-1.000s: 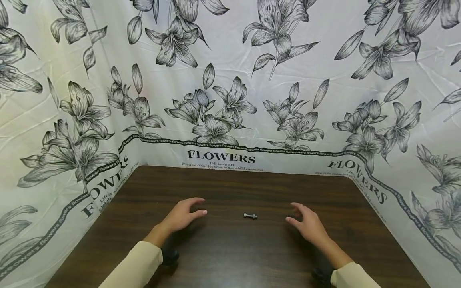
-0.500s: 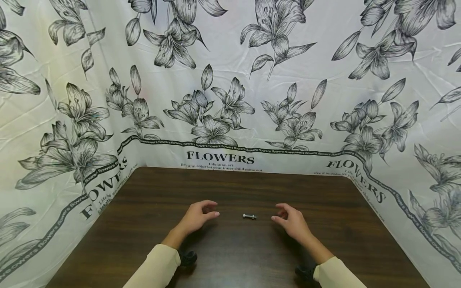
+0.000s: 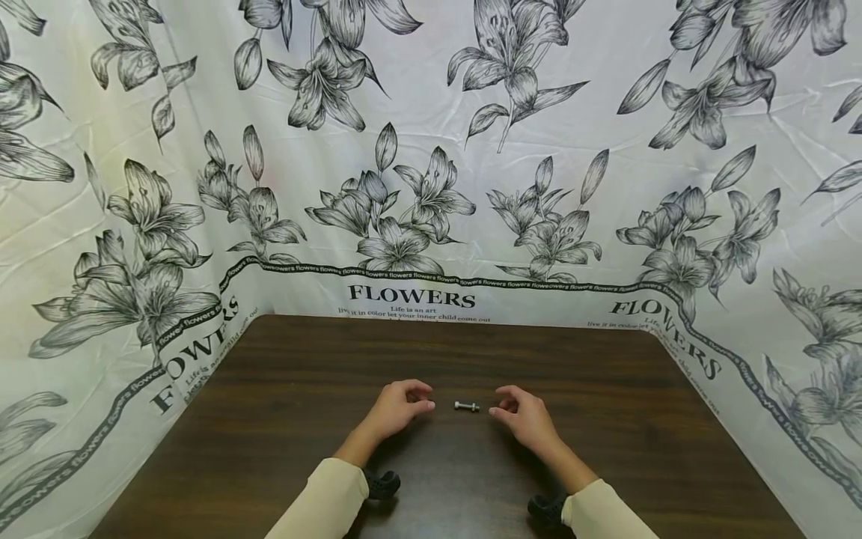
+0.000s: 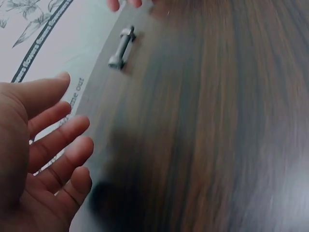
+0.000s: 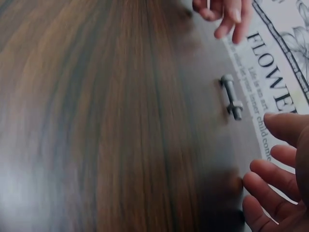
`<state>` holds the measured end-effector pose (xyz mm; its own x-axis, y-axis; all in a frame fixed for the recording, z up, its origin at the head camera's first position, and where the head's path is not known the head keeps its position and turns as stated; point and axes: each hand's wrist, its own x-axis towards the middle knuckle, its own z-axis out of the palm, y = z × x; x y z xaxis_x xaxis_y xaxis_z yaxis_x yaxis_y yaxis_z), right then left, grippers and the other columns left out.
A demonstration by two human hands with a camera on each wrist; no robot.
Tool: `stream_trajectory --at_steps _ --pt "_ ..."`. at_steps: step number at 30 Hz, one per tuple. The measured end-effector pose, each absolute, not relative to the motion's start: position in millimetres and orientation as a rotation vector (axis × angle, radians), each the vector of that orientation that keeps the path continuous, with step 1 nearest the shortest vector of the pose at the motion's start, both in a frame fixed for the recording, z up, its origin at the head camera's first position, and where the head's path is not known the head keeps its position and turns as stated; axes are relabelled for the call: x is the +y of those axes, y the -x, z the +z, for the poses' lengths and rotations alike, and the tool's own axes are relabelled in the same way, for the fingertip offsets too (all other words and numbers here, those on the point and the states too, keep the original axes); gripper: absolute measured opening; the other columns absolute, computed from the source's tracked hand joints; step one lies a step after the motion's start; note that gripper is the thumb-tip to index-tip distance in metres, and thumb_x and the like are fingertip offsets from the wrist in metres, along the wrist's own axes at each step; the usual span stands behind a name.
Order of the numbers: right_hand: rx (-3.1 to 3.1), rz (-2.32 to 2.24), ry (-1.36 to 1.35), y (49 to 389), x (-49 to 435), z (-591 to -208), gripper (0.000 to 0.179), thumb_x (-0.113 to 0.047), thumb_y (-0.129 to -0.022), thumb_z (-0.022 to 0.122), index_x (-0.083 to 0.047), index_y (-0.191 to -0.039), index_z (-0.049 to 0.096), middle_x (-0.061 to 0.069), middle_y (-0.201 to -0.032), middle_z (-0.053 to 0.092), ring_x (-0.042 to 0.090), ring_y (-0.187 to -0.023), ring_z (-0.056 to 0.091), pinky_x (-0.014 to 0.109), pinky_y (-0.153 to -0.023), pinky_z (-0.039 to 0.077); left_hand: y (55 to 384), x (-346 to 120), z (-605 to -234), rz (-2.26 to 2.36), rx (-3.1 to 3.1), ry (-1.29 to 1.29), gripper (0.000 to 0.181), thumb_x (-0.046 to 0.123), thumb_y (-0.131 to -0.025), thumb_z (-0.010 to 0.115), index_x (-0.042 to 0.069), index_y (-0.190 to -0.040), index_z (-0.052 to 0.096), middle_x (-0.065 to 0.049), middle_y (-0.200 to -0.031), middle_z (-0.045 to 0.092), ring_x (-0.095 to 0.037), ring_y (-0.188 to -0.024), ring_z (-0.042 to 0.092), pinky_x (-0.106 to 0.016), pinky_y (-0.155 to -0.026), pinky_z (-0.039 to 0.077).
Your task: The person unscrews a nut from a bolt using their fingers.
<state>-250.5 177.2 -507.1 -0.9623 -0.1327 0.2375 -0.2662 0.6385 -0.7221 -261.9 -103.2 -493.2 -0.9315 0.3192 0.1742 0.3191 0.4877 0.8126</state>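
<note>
A small metal bolt [image 3: 466, 406] lies on the dark wooden table between the two hands, its head to the left and a nut [image 5: 235, 106] threaded on near its right end. Just left of the bolt is the left hand [image 3: 399, 408], fingers loosely bent, thumb apart from them, holding nothing. On the other side, near the nut end, the right hand [image 3: 524, 415] hovers in a like pose, also holding nothing. Neither hand touches the bolt [image 4: 122, 48]. In the right wrist view the thumb and fingers of the right hand [image 5: 277, 183] are spread apart.
The brown wood-grain table [image 3: 431, 352] reaches back to a white curtain [image 3: 431, 209] printed with lilies and the word FLOWERS, which encloses the back and both sides. A black strap device [image 3: 382, 485] sits on the left wrist, another [image 3: 547, 510] on the right.
Both hands have moved inward over the table, the left one rightward and the right one leftward, closing in on the bolt. The bolt has stayed in place.
</note>
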Motion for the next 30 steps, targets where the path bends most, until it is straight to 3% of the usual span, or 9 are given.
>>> stream_trajectory --at_steps 6,10,15,21,30 --pt "-2.709 1.172 -0.347 251 165 -510 0.031 -0.016 -0.081 0.079 -0.007 -0.108 0.069 -0.008 -0.078 0.061 0.01 -0.071 0.057 0.031 -0.063 0.047 264 -84 -498 1.468 2.749 -0.604 0.025 0.014 -0.085 0.075 0.001 -0.106 0.07 -0.003 -0.09 0.067 -0.013 -0.076 0.058 -0.029 -0.065 0.048" --pt "-2.721 1.115 -0.352 252 160 -509 0.03 -0.014 -0.079 0.081 -0.006 -0.106 0.07 -0.008 -0.077 0.059 0.01 -0.071 0.056 0.032 -0.065 0.046 264 -71 -498 1.411 2.784 -0.606 0.026 0.016 -0.084 0.076 0.003 -0.105 0.071 -0.005 -0.093 0.068 -0.017 -0.08 0.059 -0.033 -0.071 0.048" --pt "-2.734 1.032 -0.379 254 156 -509 0.023 -0.014 -0.078 0.08 -0.008 -0.099 0.072 -0.005 -0.079 0.058 0.011 -0.07 0.053 0.032 -0.063 0.045 263 -59 -498 1.273 2.846 -0.585 0.025 0.02 -0.083 0.077 0.008 -0.104 0.072 0.0 -0.093 0.067 -0.02 -0.088 0.061 -0.038 -0.078 0.048" --pt "-2.766 0.952 -0.369 255 153 -510 0.012 -0.013 -0.078 0.081 -0.014 -0.086 0.072 -0.006 -0.08 0.055 0.011 -0.07 0.052 0.031 -0.063 0.044 265 -50 -499 1.135 2.887 -0.626 0.026 0.022 -0.081 0.079 0.011 -0.104 0.074 0.004 -0.091 0.062 -0.016 -0.083 0.057 -0.036 -0.074 0.046" --pt "-2.798 0.892 -0.376 256 149 -511 0.011 -0.017 -0.078 0.082 -0.017 -0.083 0.072 -0.007 -0.081 0.054 0.011 -0.07 0.052 0.032 -0.061 0.044 260 -45 -498 1.005 2.977 -0.618 0.021 0.018 -0.081 0.079 0.013 -0.1 0.075 0.005 -0.089 0.062 -0.016 -0.084 0.056 -0.036 -0.073 0.047"
